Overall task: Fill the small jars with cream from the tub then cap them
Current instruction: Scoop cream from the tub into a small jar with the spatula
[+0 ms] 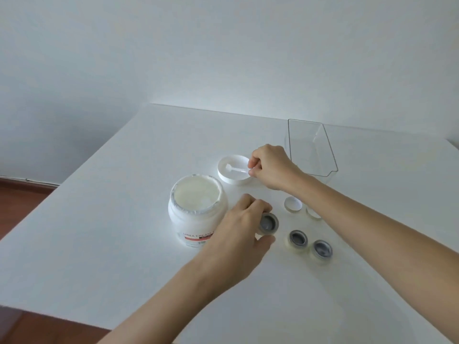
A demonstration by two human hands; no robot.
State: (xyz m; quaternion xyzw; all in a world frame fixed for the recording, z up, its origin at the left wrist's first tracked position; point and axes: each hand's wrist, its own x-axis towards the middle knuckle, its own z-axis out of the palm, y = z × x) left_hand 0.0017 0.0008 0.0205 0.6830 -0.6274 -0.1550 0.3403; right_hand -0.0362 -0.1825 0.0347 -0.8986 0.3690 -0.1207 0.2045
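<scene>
Left hand [242,224]: grip closed around a small jar [269,223], fingers on its far side, thumb on its near side; jar sits just right of the tub, mouth up, interior grey.
Right hand [270,167]: grip pinching the handle end of a clear spatula [236,170]; fingertips and thumb curled on it at the right rim of the tub lid.
Spatula: lies across the tub lid [233,173], blade end toward the lid centre with a dab of white cream on it.
Tub lid: white, inverted, flat on the bench [124,219] behind and right of the tub.
Tub [197,212]: white, open, filled with cream; torn foil seal around its rim; label reads "UREA CREAM".
Other small jars: two, [298,239] and [322,250], open, standing apart on the bench right of the held jar.
Jar caps: one white cap [293,204] near the right forearm; a second [313,213] partly hidden under it.
Clear bin [313,150]: transparent, at the far right of the bench.
</scene>
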